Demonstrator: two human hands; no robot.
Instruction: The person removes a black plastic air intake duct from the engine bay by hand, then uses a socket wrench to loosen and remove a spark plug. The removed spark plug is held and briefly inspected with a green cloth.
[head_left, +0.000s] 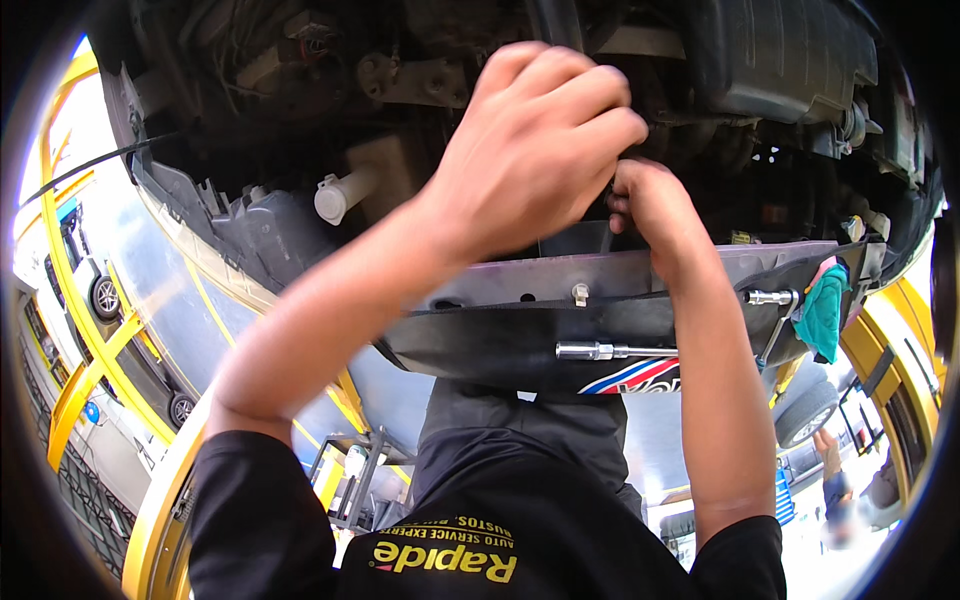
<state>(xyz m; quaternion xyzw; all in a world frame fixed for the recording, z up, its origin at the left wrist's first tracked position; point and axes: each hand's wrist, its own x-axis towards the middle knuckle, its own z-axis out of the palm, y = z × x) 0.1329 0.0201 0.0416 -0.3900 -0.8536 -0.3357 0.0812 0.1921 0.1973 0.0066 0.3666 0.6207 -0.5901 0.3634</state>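
Both hands are raised into the dark engine bay of a vehicle, behind the black bumper [480,340]. My left hand [545,140] is closed, knuckles up and fingers curled; whatever it grips is hidden behind it. Just below and to the right, my right hand [655,205] is closed too, its fingers bent inward close to the left hand. Its fingertips look dark, and what they hold cannot be made out. A metal crossbar [640,275] with a pale clip [580,294] runs beneath both hands.
A chrome socket on an extension [600,350] lies along the bumper, partly behind my right forearm. Another socket tool [770,297] and a teal cloth [825,315] are at right. A white-capped container [332,198] sits at left. Yellow lift posts [75,390] stand beyond; a person [840,500] shows lower right.
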